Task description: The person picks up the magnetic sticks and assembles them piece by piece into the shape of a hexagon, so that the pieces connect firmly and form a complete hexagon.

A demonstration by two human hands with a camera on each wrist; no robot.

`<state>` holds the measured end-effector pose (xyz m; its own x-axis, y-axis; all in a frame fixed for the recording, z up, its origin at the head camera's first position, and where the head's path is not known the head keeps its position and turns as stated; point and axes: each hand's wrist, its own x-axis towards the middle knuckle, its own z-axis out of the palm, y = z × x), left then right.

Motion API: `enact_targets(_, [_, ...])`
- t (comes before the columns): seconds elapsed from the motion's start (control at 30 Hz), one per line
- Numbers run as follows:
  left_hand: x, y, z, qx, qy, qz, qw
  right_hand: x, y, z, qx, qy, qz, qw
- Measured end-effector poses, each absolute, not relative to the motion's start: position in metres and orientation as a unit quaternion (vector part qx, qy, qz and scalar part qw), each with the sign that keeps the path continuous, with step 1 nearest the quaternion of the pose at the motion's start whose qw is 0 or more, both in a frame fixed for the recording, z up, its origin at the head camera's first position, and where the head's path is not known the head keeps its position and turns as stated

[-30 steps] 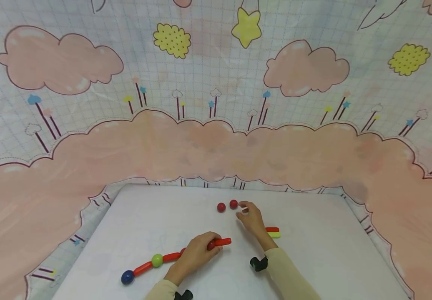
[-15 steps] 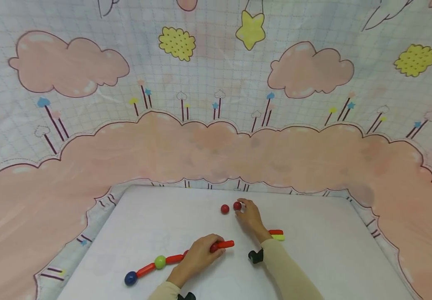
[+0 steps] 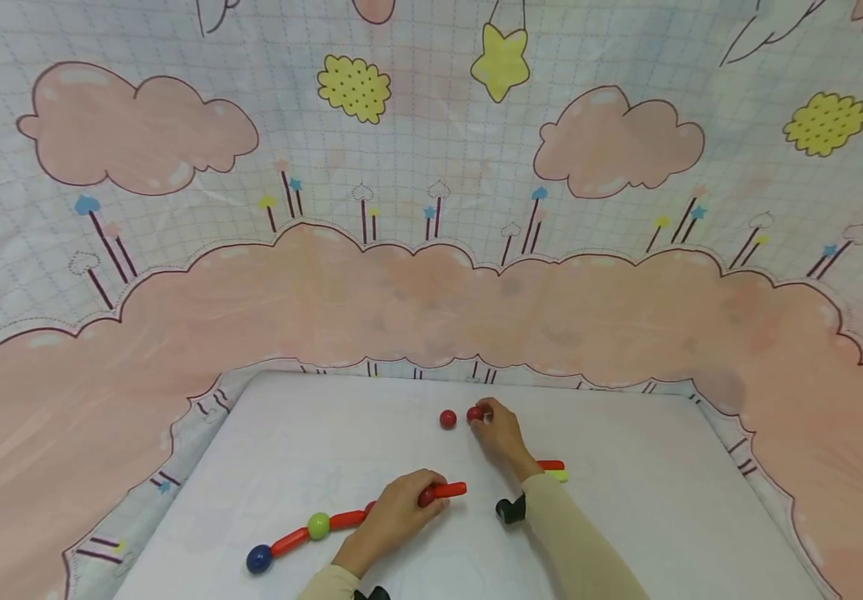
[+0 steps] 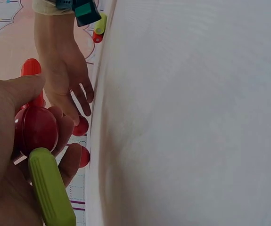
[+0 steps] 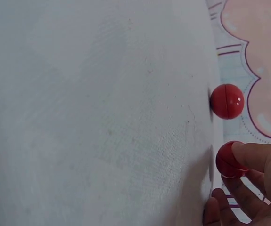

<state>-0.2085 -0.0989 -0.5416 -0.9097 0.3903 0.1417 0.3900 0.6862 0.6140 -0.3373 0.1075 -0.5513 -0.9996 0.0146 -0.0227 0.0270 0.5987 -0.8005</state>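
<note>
My left hand [image 3: 397, 508] grips a chain of balls and rods near its right end. Leftmost is a blue ball [image 3: 259, 559], followed by a red rod [image 3: 289, 542], a green ball [image 3: 318, 526] and another red rod [image 3: 346, 520]. In the left wrist view, a red ball [image 4: 37, 132] with a green rod [image 4: 51, 188] sits within the fingers; a red rod [image 3: 451, 490] sticks out past them. Farther back, my right hand [image 3: 502, 433] pinches a loose red ball [image 5: 225, 160] between thumb and fingers. A second loose red ball [image 5: 227, 101] lies beside it.
Partly behind the right forearm, a red rod [image 3: 551, 466] and a yellow-green rod [image 3: 556, 476] lie side by side on the white table [image 3: 641, 467]. A patterned cloth [image 3: 401, 292] rises behind the table's far edge.
My right hand has moved in to the nearer loose red ball, its thumb and fingers closing round it. The left hand keeps its grip on the chain. The head view has shifted slightly.
</note>
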Motion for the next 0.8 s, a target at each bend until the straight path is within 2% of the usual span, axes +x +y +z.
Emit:
enact_targets(0.3, [-0.211,-0.099,-0.54,0.205,0.918,0.34,0.015,-0.333,0.114,-0.546,0.035,0.89,-0.454,0.004])
enact_targets(0.63, [-0.21,-0.098,-0.54,0.194,0.923,0.331,0.022,-0.314,0.119,-0.528,0.002,0.881,-0.471,-0.036])
enact_targets(0.8, [-0.212,-0.098,-0.54,0.194,0.925,0.328,0.007,-0.305,0.123,-0.522,-0.015,0.878,-0.477,-0.045])
